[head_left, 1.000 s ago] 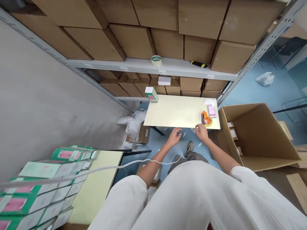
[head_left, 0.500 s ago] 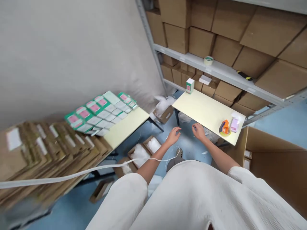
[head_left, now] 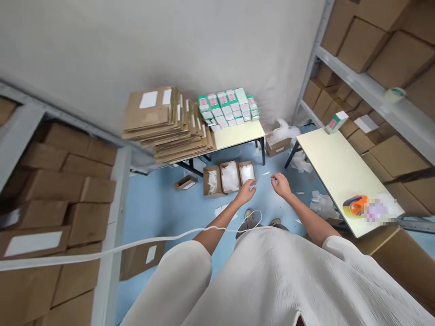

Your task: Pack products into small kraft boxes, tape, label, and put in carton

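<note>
My left hand [head_left: 246, 192] hangs in the air above the floor, fingers loosely bent and apart, holding nothing. Level with it, my right hand [head_left: 281, 184] is likewise open, thumb and fingers slightly curved around bare air. Below and left of the left hand, on the floor, stand open cartons [head_left: 221, 170] with white packing material [head_left: 230, 176] inside. Farther off, a table [head_left: 239, 134] bears a stack of flattened cardboard boxes [head_left: 149, 111] and rows of small green, white and pink boxes [head_left: 222, 103]. Neither hand touches any of these.
At right, a second table [head_left: 331, 156] carries one small green-white box [head_left: 336, 122] and an orange tape dispenser [head_left: 357, 206]. Carton-filled shelves [head_left: 113, 217] flank both sides. A white cable [head_left: 142, 248] crosses my left forearm. Scraps [head_left: 321, 203] litter the floor by the right table.
My view has swung left, so the left shelving has come into sight and both tables appear farther right. My hands keep nearly the same open pose, with nothing taken up.
</note>
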`<action>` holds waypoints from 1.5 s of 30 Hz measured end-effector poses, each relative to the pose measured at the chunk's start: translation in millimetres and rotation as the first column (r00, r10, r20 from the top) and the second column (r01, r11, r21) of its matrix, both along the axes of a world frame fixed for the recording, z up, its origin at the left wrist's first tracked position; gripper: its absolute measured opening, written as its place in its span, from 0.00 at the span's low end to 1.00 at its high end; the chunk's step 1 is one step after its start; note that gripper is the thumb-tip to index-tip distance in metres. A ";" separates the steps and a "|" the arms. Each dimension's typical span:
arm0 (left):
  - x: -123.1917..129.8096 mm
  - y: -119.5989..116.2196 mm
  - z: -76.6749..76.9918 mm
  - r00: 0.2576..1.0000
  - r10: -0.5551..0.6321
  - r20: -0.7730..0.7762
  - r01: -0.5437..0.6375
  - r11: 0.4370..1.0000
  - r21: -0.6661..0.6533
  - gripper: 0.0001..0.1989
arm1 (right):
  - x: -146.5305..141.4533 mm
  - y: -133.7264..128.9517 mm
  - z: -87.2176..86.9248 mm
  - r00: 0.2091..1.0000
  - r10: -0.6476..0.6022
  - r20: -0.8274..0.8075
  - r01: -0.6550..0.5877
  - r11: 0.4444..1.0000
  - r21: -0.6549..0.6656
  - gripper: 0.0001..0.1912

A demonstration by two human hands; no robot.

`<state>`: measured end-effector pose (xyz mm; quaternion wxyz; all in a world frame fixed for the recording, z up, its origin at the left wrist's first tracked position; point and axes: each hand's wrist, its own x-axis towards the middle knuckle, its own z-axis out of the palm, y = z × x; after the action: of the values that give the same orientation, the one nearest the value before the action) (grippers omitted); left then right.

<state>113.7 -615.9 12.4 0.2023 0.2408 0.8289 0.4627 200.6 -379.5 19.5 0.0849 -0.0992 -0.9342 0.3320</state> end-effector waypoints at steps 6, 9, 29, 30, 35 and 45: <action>-6.3 -76.8 1.4 0.988 0.156 0.003 -0.156 0.988 0.024 0.21 | -44.1 -70.9 -5.1 0.988 0.156 -0.023 -0.156 0.987 -0.023 0.09; -19.3 -119.7 2.2 0.977 0.213 0.002 -0.213 0.976 0.039 0.21 | -73.2 -112.3 -3.4 0.977 0.206 -0.050 -0.207 0.978 -0.016 0.09; -187.2 -311.3 39.4 0.915 0.372 -0.155 -0.351 0.925 0.149 0.23 | -307.9 -296.0 77.5 0.885 0.421 -0.198 -0.403 0.907 0.124 0.10; -196.3 -312.0 41.1 0.911 0.381 -0.159 -0.358 0.921 0.154 0.23 | -323.6 -297.4 82.0 0.874 0.441 -0.206 -0.421 0.897 0.133 0.10; -254.9 -314.0 57.9 0.879 0.419 -0.229 -0.393 0.907 0.150 0.21 | -404.2 -306.2 101.1 0.803 0.549 -0.232 -0.515 0.835 0.195 0.13; -385.0 -315.1 108.0 0.703 0.543 -0.459 -0.550 0.825 0.133 0.22 | -557.4 -346.1 118.2 0.665 0.723 -0.185 -0.644 0.681 0.347 0.24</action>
<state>-271.4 -931.0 120.4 -0.1531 0.0896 0.8893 0.4216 -356.8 -725.6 137.6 0.1090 0.3262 -0.9107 0.2289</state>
